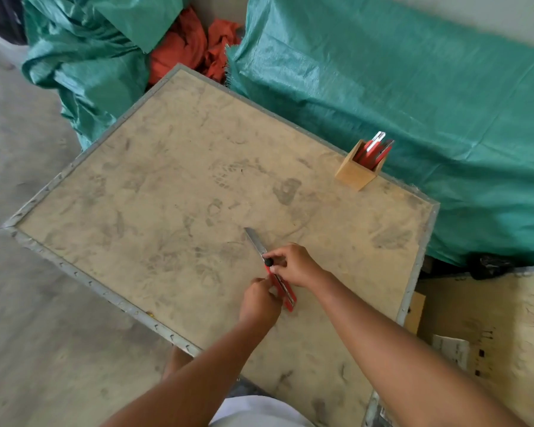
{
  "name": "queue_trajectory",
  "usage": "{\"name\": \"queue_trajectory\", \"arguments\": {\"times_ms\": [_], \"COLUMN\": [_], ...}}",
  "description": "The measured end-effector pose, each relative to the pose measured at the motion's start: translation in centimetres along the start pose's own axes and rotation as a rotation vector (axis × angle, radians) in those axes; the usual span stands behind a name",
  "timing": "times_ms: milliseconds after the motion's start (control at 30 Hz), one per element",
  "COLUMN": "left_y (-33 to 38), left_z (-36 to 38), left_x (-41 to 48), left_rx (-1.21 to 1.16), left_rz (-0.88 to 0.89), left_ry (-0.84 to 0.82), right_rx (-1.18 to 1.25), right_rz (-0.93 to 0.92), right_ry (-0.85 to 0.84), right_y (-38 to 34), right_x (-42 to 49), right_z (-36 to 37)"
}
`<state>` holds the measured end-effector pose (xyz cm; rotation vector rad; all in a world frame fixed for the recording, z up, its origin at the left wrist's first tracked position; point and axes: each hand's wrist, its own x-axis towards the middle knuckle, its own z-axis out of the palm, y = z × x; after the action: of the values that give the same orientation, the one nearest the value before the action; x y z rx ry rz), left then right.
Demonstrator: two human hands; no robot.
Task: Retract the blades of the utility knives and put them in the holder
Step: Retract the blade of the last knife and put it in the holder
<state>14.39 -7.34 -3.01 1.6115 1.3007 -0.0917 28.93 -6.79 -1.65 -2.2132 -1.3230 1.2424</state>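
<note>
Two bare forearms reach in from the bottom edge, cut off above the elbows. Both hands meet on one red-handled utility knife lying on a dusty tan board with a riveted grey metal rim, which serves as the landmark. The left hand is closed over the knife's rear end, hiding part of the handle. The right hand pinches the small black slider knob near the front of the handle with fingertips. The silver blade sticks out, pointing toward the board's far-left side. The knife sits near the board's near-right part.

At the board's far-right edge stands one small square wooden holder, upright and well apart from the hands. Several red utility knives stand inside it; their number is hard to count because they overlap.

Beyond the board's far edge lie crumpled green woven tarpaulins, with a bundle of orange-red cloth between them. To the board's right, a second dusty board is partly cut off by the frame. Grey concrete floor spreads to the board's left.
</note>
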Motion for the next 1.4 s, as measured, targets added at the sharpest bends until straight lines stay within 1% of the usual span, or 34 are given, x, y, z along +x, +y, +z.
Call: {"name": "queue_trajectory", "arguments": {"times_ms": [100,200,300,400,567,633,767,867,1067,1167,1267,1400], "left_y": [-0.4,-0.3,0.0,0.3,1.2,1.6,2.3,3.0,3.7,3.7,3.9,3.9], "left_z": [0.3,-0.1,-0.8,-2.1,-5.5,-7.1,-10.2,-12.4,-17.3,-19.4,-21.3,-23.5], "left_x": [0.3,0.4,0.1,0.0,-0.1,-0.4,-0.6,-0.5,0.4,1.0,1.3,1.7], "left_rx": [-0.069,-0.106,-0.148,-0.161,-0.222,-0.296,-0.460,-0.552,-0.662,-0.678,-0.674,-0.679], "left_rz": [0.005,0.023,0.065,0.099,0.091,0.099,0.095,0.117,0.093,0.084,0.110,0.136], "left_ry": [0.043,0.062,0.041,-0.021,-0.220,-0.273,-0.320,-0.354,-0.401,-0.404,-0.444,-0.504], "right_rx": [-0.009,0.087,0.192,0.291,0.493,0.551,0.606,0.578,0.414,0.369,0.326,0.344], "right_rz": [0.005,0.041,0.082,0.106,0.084,0.058,0.032,0.009,-0.045,-0.068,-0.046,-0.040], "right_ry": [0.037,0.064,0.092,0.154,0.281,0.309,0.364,0.408,0.439,0.452,0.453,0.504], "right_y": [0.3,0.8,1.4,1.4,0.5,-0.1,-2.0,-4.0,-8.4,-10.5,-13.0,-16.0], "right_x": [0.2,0.0,-0.5,-1.1,-2.4,-2.8,-3.7,-4.6,-6.1,-6.5,-6.7,-7.1], "right_z": [0.1,0.0,0.0,-0.5,-1.9,-2.3,-3.1,-3.9,-3.9,-3.6,-2.6,-1.5]}}
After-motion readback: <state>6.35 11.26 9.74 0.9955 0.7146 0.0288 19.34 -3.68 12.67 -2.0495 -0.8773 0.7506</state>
